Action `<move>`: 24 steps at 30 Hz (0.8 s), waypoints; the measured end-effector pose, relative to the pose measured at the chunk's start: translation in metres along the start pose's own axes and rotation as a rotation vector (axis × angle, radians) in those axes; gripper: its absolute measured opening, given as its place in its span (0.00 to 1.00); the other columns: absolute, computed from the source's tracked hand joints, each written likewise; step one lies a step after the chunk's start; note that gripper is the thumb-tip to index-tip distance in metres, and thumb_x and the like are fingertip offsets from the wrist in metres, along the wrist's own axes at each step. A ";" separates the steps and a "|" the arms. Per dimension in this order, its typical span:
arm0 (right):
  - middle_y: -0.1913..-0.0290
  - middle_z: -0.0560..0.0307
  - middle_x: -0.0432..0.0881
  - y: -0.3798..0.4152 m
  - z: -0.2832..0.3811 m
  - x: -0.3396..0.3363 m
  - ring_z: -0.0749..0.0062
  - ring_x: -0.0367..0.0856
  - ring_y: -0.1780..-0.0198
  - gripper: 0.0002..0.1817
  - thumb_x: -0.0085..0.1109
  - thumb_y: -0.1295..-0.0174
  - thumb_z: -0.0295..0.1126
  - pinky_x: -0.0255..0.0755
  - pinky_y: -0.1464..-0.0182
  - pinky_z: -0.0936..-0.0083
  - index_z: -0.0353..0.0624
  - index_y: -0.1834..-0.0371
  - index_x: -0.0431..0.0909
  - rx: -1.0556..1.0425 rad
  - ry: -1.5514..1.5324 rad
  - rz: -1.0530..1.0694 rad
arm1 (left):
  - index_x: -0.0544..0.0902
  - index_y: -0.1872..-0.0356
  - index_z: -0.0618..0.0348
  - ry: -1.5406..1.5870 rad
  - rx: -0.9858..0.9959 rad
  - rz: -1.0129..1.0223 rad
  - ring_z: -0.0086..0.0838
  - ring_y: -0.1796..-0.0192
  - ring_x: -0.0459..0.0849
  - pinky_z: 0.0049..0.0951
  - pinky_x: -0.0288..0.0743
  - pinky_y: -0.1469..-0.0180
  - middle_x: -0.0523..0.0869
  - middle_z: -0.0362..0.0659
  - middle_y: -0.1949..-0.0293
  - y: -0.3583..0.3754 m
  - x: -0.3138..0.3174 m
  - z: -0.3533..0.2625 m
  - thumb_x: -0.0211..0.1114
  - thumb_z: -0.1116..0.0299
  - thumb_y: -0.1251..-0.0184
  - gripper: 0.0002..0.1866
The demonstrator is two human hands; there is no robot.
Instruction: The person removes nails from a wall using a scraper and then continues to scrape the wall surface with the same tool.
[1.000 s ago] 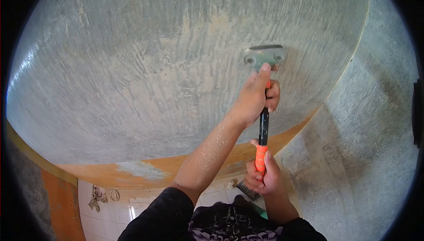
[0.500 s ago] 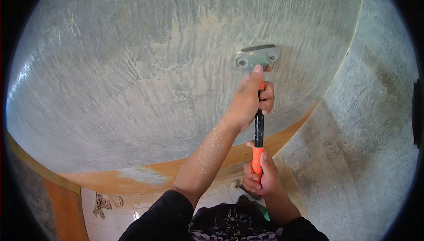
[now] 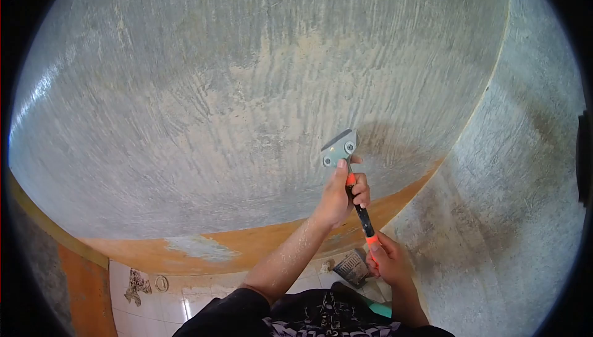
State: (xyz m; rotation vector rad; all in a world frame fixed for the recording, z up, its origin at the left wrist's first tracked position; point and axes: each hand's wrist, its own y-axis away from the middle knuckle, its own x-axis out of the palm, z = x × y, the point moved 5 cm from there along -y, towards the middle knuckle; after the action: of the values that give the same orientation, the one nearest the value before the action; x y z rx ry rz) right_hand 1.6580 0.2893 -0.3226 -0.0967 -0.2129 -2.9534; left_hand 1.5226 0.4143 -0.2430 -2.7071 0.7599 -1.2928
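A long-handled scraper (image 3: 339,147) with a blade head fixed by two screws, a black shaft and orange grips is in both my hands. My left hand (image 3: 340,196) is closed around the upper grip just below the head, thumb laid along it. Lower down, my right hand (image 3: 386,263) wraps the orange grip at the handle's end. The tool slants, its head up and to the left, overlapping the lower part of the grey streaked wall (image 3: 235,115). Pale scraped patches mark that wall. White dust specks cover my left forearm.
An orange band (image 3: 272,241) runs along the wall's lower edge. To the right, a second grey wall (image 3: 494,201) meets it at a corner. On the tiled floor (image 3: 160,309) lie a crumpled rag (image 3: 137,286) and a ring (image 3: 162,283); a dark lettered container (image 3: 352,268) stands near my body.
Both hands have brought the scraper down, its head shifting left and lower on the wall. Its handle has gone from nearly upright to slanted, with my right hand farther right and lower.
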 end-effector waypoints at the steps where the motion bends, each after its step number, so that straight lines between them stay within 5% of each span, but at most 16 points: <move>1: 0.81 0.62 0.69 0.001 0.001 -0.003 0.83 0.63 0.87 0.26 0.48 0.23 0.43 0.59 0.83 0.82 0.45 0.27 0.64 -0.011 0.036 -0.041 | 0.64 0.43 0.53 0.003 -0.009 -0.021 0.23 0.78 0.63 0.29 0.65 0.69 0.61 0.34 0.78 0.000 -0.001 0.001 0.37 0.42 0.19 0.24; 4: 0.81 0.60 0.70 -0.003 0.015 -0.005 0.83 0.63 0.86 0.27 0.48 0.23 0.44 0.60 0.83 0.83 0.45 0.27 0.64 -0.173 -0.044 -0.039 | 0.64 0.43 0.54 -0.078 -0.020 0.094 0.24 0.78 0.65 0.30 0.67 0.68 0.63 0.35 0.77 -0.014 0.028 -0.018 0.38 0.42 0.19 0.25; 13: 0.80 0.58 0.69 -0.028 0.011 0.016 0.78 0.62 0.88 0.28 0.45 0.24 0.51 0.61 0.84 0.79 0.49 0.28 0.63 -0.091 -0.497 0.173 | 0.66 0.44 0.56 -0.266 0.034 0.089 0.22 0.81 0.65 0.27 0.66 0.73 0.63 0.35 0.80 -0.043 0.035 -0.028 0.41 0.43 0.19 0.25; 24: 0.82 0.58 0.67 -0.028 0.047 0.024 0.78 0.61 0.89 0.28 0.42 0.23 0.52 0.61 0.85 0.76 0.49 0.27 0.62 -0.141 -0.458 0.103 | 0.66 0.44 0.54 -0.256 0.078 0.135 0.21 0.83 0.62 0.25 0.63 0.76 0.61 0.34 0.81 -0.059 0.068 -0.056 0.40 0.44 0.18 0.23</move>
State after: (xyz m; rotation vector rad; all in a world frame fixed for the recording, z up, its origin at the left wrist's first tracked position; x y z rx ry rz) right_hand 1.6322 0.3194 -0.2780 -0.7795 -0.0549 -2.7959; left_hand 1.5411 0.4452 -0.1431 -2.6364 0.8265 -0.9059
